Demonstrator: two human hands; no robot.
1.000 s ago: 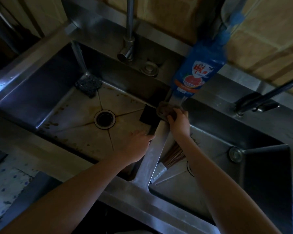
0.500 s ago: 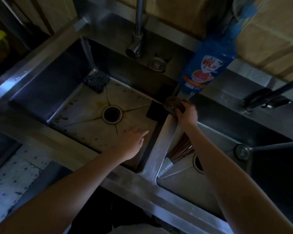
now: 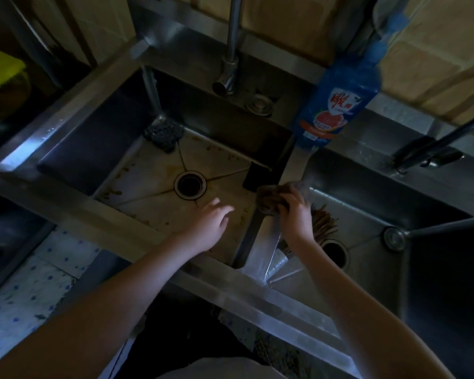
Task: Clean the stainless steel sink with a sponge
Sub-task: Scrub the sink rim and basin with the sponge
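Note:
A double stainless steel sink (image 3: 74, 214) fills the view, with a shiny divider (image 3: 260, 253) between its two basins. My right hand (image 3: 296, 214) grips a dark brownish sponge (image 3: 268, 198) and presses it on the divider's middle. Over the stained floor of the left basin my left hand (image 3: 208, 228) hovers, fingers spread and holding nothing. Water runs from the tap (image 3: 230, 50) onto a dark scouring pad (image 3: 163, 132) in the left basin's far corner.
A blue detergent bottle (image 3: 337, 102) stands on the back ledge above the divider. A dark flat square (image 3: 255, 177) leans in the left basin. A brush with brown bristles (image 3: 323, 222) lies in the right basin beside its drain (image 3: 334, 253). The left drain (image 3: 190, 184) is open.
My right hand has slid the sponge along the divider toward me, away from the bottle. My left hand has lifted off the divider's edge and moved left over the basin floor.

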